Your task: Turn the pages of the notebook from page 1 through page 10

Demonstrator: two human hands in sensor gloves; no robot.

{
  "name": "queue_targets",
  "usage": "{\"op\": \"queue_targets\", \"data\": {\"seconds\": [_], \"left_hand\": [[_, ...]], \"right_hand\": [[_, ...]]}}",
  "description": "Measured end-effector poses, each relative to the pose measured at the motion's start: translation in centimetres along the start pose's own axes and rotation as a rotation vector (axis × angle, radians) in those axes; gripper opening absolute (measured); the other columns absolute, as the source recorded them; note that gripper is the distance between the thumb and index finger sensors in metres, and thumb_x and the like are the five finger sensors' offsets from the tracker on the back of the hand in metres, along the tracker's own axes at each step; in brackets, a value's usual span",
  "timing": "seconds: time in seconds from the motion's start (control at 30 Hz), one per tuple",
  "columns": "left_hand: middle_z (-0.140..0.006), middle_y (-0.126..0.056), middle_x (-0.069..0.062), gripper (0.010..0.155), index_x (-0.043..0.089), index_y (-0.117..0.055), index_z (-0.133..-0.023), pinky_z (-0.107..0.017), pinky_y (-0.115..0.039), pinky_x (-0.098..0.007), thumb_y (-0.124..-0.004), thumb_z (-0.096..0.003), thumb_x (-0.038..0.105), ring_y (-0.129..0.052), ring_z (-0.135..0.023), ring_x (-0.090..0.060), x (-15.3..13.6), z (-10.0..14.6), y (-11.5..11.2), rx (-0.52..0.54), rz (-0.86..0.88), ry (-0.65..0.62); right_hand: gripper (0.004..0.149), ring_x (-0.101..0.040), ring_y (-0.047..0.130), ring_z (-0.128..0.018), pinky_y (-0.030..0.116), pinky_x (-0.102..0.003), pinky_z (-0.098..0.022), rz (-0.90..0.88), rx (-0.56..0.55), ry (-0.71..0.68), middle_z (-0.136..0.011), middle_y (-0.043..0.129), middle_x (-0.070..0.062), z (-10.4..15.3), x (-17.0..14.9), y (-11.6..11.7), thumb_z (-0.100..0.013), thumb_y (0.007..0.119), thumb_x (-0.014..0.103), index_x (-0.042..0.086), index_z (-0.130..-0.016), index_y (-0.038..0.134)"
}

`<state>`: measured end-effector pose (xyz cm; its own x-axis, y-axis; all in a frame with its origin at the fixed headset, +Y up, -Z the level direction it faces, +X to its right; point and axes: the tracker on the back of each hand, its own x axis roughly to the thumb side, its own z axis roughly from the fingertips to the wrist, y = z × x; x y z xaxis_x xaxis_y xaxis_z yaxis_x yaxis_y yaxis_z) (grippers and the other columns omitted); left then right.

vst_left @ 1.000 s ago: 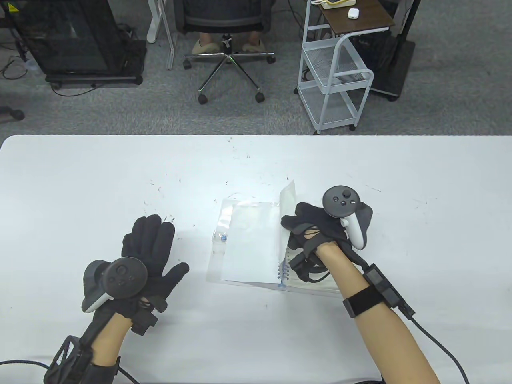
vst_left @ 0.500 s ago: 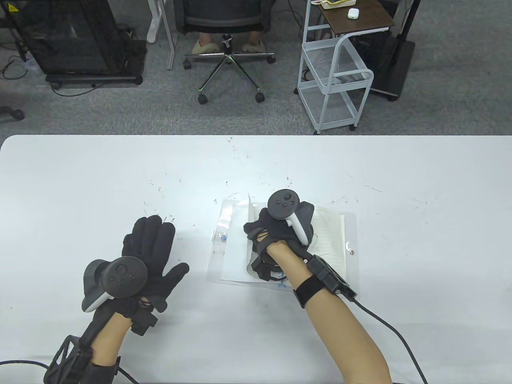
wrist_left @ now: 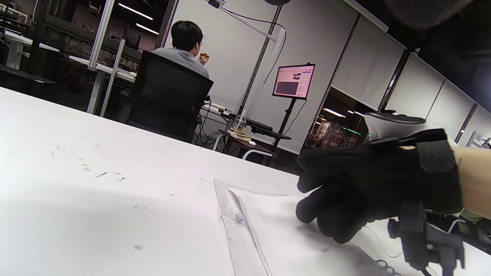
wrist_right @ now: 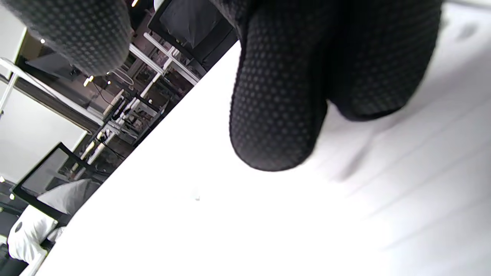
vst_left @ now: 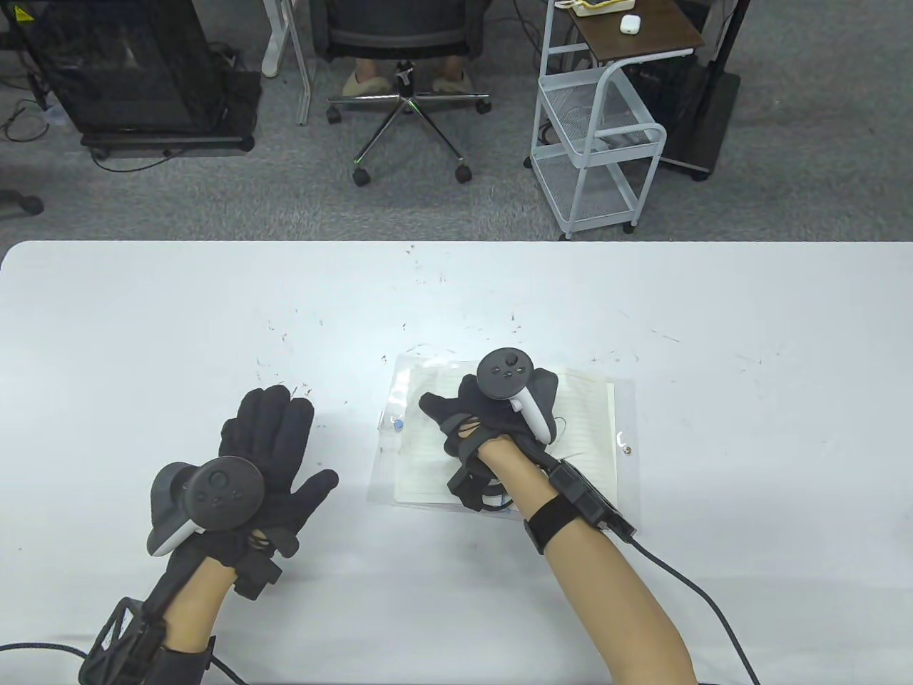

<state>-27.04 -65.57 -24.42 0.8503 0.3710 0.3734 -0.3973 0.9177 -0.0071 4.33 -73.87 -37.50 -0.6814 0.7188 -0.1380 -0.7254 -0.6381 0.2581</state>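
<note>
The spiral notebook (vst_left: pixel 585 421) lies open in the middle of the table, with a clear plastic cover under the pages. Its right page is lined. My right hand (vst_left: pixel 446 414) rests on the left page (vst_left: pixel 424 467), fingers pointing left and touching the paper. In the left wrist view the right hand (wrist_left: pixel 345 203) has its fingers curled down onto the page (wrist_left: pixel 276 234). In the right wrist view the fingertips (wrist_right: pixel 276 96) sit just over the lined paper (wrist_right: pixel 383 211). My left hand (vst_left: pixel 274 428) lies flat and open on the table, left of the notebook, holding nothing.
A blue snap button (vst_left: pixel 398 424) sits on the cover's left flap and a clasp (vst_left: pixel 626 449) on the right flap. The white table (vst_left: pixel 143 321) has small dark specks. A chair (vst_left: pixel 399 43) and a wire cart (vst_left: pixel 599 143) stand beyond the far edge.
My right hand carried a page from the right side over the spine to the left, and the page now lies flat under it. The left hand has not moved.
</note>
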Motion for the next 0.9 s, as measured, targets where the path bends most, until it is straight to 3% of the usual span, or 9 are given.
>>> {"op": "queue_targets", "data": {"seconds": [0.23,0.4,0.5,0.63,0.77,0.9], "left_hand": [[-0.119,-0.020,-0.012,0.089,0.022,-0.033,-0.113,-0.074,-0.029,-0.072,-0.065,-0.0444,0.069,-0.017,-0.114,-0.048,0.0,0.0,0.1,0.006,0.002,-0.001],[-0.119,-0.020,-0.012,0.089,0.022,-0.033,-0.114,-0.074,-0.029,-0.072,-0.065,-0.0444,0.069,-0.017,-0.114,-0.048,0.0,0.1,0.4,0.015,0.011,-0.005],[-0.119,-0.020,-0.012,0.090,0.022,-0.033,-0.114,-0.074,-0.029,-0.072,-0.065,-0.0444,0.069,-0.017,-0.114,-0.048,-0.1,0.1,0.4,0.018,0.009,-0.003],[-0.119,-0.020,-0.012,0.090,0.022,-0.033,-0.114,-0.074,-0.029,-0.072,-0.065,-0.0443,0.069,-0.017,-0.114,-0.048,-0.1,0.0,0.2,0.006,0.008,0.004],[-0.119,-0.020,-0.012,0.090,0.022,-0.033,-0.114,-0.074,-0.029,-0.072,-0.065,-0.0443,0.070,-0.017,-0.114,-0.048,-0.2,0.0,0.2,0.000,0.012,0.010],[-0.119,-0.020,-0.012,0.089,0.023,-0.033,-0.113,-0.074,-0.029,-0.072,-0.065,-0.0443,0.070,-0.017,-0.114,-0.048,-0.2,0.0,0.2,0.002,0.020,0.013]], "right_hand": [[0.088,-0.034,0.101,-0.057,0.082,-0.055,-0.043,0.025,-0.141,-0.052,-0.088,0.073,-0.030,2.3,-3.2,-6.1,-0.047,0.077,0.062,0.000,-0.097,0.038],[0.095,-0.056,0.064,-0.084,0.065,-0.066,-0.053,0.316,-0.165,-0.070,-0.101,0.045,-0.034,3.6,-7.1,-8.8,-0.047,0.077,0.066,0.006,-0.100,0.026],[0.104,-0.064,0.037,-0.093,0.045,-0.075,-0.060,0.544,-0.039,0.007,-0.104,0.026,-0.035,4.0,-9.6,-8.6,-0.047,0.072,0.076,0.010,-0.100,0.012],[0.111,-0.064,0.012,-0.092,0.026,-0.079,-0.059,0.575,0.106,0.062,-0.102,0.010,-0.036,4.0,-12.1,-7.4,-0.045,0.069,0.081,0.011,-0.096,0.000],[0.114,-0.061,0.006,-0.091,0.022,-0.079,-0.058,0.546,0.159,0.073,-0.101,0.008,-0.034,3.8,-13.0,-6.2,-0.045,0.072,0.079,0.011,-0.094,-0.004],[0.112,-0.058,0.006,-0.091,0.021,-0.079,-0.057,0.536,0.119,0.058,-0.101,0.010,-0.032,4.0,-12.7,-5.8,-0.045,0.074,0.075,0.008,-0.093,-0.003]]}}
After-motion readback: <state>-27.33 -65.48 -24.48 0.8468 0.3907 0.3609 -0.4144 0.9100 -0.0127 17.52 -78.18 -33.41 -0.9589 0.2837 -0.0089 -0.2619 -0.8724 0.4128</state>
